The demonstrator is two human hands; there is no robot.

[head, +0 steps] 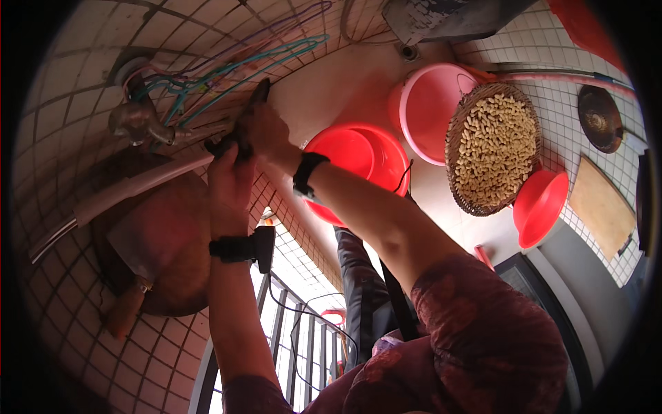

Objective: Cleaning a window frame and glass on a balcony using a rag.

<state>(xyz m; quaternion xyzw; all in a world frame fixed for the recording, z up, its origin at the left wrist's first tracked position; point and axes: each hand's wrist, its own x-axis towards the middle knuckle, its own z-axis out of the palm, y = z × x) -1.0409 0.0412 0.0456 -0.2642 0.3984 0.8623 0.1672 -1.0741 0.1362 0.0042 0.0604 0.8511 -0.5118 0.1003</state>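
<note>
Both of my hands meet at the upper left, in dim light, on a dark, elongated object [262, 91] whose kind I cannot make out. My right hand [269, 133] is closed around its middle. Just below, my left hand [230, 178] points upward with its fingers against the lower part of the same object. Beside the left hand runs a pale pole or pipe [150, 183], passing above a round wooden chopping board [181, 279]. A cleaver [155, 238] with a wooden handle lies on that board. Each wrist wears a black strap.
A metal tap [137, 121] carries several plastic hangers [232, 64]. Red basins [388, 150] and a pink bucket [434, 114] stand on the floor. A woven basket [451, 155] holds peanuts. Farther right are a small red basin [540, 209], a wooden board [602, 207] and a dark pan [600, 119].
</note>
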